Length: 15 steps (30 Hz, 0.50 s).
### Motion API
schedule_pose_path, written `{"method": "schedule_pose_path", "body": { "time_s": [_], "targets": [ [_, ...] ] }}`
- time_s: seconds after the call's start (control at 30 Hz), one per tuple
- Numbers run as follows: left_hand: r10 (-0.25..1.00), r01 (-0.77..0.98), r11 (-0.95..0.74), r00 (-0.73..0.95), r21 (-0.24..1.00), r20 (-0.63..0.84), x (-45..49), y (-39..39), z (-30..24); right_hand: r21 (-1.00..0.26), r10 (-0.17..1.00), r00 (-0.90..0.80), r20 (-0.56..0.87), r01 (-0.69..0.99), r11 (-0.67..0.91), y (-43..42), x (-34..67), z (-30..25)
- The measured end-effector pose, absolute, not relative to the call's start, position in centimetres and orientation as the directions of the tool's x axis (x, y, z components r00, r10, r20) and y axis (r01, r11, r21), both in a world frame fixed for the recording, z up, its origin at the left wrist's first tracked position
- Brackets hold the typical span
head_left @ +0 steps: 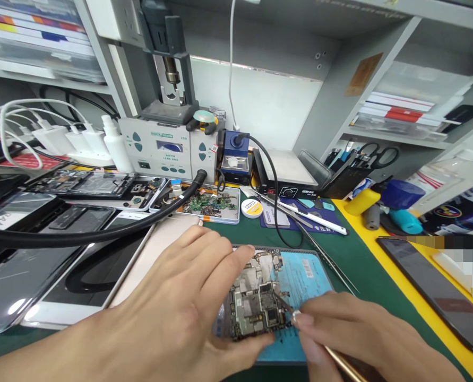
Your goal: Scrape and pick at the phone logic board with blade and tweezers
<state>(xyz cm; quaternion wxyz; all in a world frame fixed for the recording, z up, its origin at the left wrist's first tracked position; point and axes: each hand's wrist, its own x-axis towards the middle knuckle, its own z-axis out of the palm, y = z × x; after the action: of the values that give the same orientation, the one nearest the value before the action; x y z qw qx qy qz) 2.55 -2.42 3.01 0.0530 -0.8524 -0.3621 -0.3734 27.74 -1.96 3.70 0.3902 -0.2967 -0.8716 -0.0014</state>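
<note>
A phone circuit board point(256, 300) lies on an opened phone body with a light blue surface point(303, 278) on the green mat. My left hand point(172, 313) rests beside the board, fingers spread, fingertips touching its left and lower edge. My right hand point(359, 331) pinches a thin metal tool point(284, 303); its dark tip touches the board's middle, and a brass-coloured handle runs out toward the lower right.
Several phones and screens point(72, 265) lie at the left under a thick black hose point(80, 233). Behind stand a rework station point(166, 148), a tray of small boards point(210, 204), a solder tin point(251, 208), long tweezers point(324, 252) and a dark screen point(431, 289) on yellow matting.
</note>
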Motion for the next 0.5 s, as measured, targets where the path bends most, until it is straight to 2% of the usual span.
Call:
{"method": "schedule_pose_path", "body": {
  "time_s": [0.1, 0.2, 0.33, 0.5],
  "targets": [
    [0.573, 0.667, -0.727, 0.46, 0.162, 0.678, 2.5, -2.5, 3.0, -0.356, 0.606, -0.347, 0.716, 0.565, 0.744, -2.0, 25.6, 4.1],
    [0.57, 0.67, -0.727, 0.466, 0.151, 0.677, 2.4, -2.6, 3.1, -0.41, 0.639, -0.297, 0.71, 0.563, 0.718, -2.1, 24.3, 4.5],
    [0.565, 0.661, -0.735, 0.477, 0.148, 0.673, 2.4, -2.7, 3.2, -0.455, 0.663, -0.309, 0.682, 0.53, 0.715, -2.3, 25.0, 4.6],
    [0.546, 0.663, -0.739, 0.483, 0.122, 0.684, 2.5, -2.5, 3.2, -0.499, 0.672, -0.434, 0.6, 0.453, 0.738, -2.8, 26.8, 4.3]
  ]
}}
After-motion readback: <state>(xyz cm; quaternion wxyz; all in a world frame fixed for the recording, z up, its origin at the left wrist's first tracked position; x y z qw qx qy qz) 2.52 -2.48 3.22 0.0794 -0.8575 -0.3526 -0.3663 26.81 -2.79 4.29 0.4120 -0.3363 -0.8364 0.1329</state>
